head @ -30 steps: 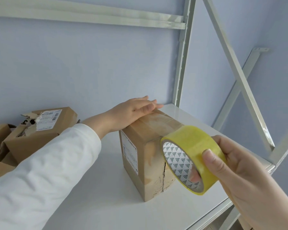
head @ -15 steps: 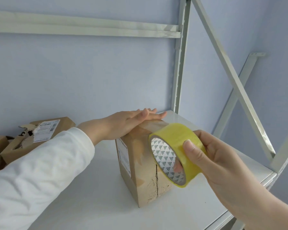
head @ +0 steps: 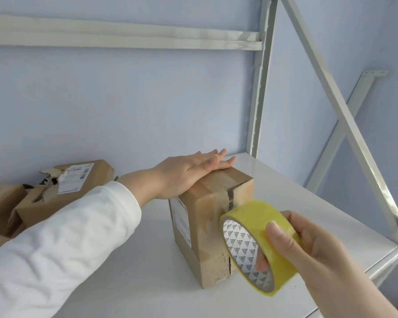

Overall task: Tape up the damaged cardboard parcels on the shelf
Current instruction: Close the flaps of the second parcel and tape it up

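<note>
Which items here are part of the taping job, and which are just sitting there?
In use: tape roll, gripped by right hand; upright parcel, under flat left hand; torn parcel at left.
Idle: plain box at far left; shelf brace.

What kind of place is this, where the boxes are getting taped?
Probably a storeroom or parcel depot: a white metal shelf with a cross brace, a torn parcel with a label on it among other boxes, and a tape roll held in the right hand.
</note>
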{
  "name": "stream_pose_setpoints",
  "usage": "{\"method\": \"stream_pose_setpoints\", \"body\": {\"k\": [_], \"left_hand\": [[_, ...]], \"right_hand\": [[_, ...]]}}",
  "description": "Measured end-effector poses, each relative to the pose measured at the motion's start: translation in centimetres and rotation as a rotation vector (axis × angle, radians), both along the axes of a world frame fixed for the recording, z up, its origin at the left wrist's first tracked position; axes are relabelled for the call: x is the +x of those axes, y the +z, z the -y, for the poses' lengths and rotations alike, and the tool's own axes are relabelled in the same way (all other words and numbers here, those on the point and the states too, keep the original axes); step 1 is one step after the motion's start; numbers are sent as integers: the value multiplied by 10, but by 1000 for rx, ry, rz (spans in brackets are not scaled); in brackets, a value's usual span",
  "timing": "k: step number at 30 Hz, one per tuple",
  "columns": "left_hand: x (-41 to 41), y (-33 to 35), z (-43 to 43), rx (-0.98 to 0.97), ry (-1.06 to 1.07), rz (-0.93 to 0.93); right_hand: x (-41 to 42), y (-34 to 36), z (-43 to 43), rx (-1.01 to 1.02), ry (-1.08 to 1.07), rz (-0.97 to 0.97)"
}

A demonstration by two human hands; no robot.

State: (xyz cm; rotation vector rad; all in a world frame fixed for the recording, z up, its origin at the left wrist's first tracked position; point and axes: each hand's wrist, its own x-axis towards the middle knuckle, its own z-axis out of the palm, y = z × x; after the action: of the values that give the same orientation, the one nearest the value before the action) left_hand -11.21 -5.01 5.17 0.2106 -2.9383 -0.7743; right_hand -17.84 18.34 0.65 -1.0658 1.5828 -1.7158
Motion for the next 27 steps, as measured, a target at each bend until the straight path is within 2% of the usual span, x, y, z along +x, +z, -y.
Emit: {"method": "stream_pose_setpoints", "body": {"k": [4,13,22,27], "left_hand": [[-1,-2,-10,-84,-72,-30],[2,-3,-15,-119,-72,23],[6,-3,-16,-62,-168,-53],[9,13,-23,-265,-278,142]], "right_hand": [[4,-3,-12,7,-18,-18],[17,-16,-9,-50,-45,43],[14,-18,-3,38,-19,53],[10,-12,-3,57,-10,77]]}}
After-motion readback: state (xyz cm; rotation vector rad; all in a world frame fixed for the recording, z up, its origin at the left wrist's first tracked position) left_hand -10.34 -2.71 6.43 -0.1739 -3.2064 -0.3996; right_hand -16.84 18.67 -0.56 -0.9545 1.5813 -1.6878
